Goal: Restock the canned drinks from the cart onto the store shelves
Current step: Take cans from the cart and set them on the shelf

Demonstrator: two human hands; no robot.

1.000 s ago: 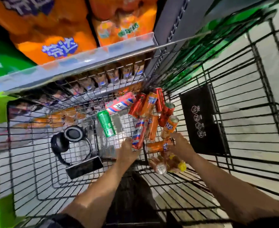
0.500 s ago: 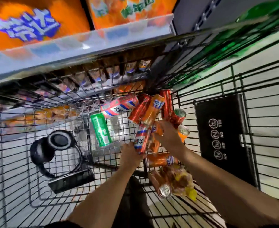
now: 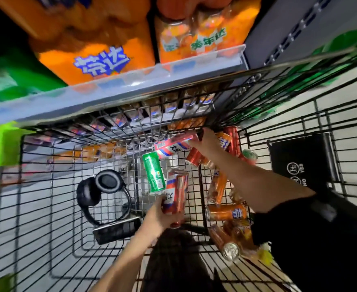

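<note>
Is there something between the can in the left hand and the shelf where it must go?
Yes. The left hand holds a red can inside the cart, and the cart's front wire wall stands between it and the can shelf behind; it must be lifted over.

We see a red can with a white and blue band (image 3: 174, 192) in our left hand (image 3: 160, 217), a green can (image 3: 153, 174) just beyond it, orange cans (image 3: 226, 212) under our right forearm, and black headphones (image 3: 101, 190) left of both hands.
</note>
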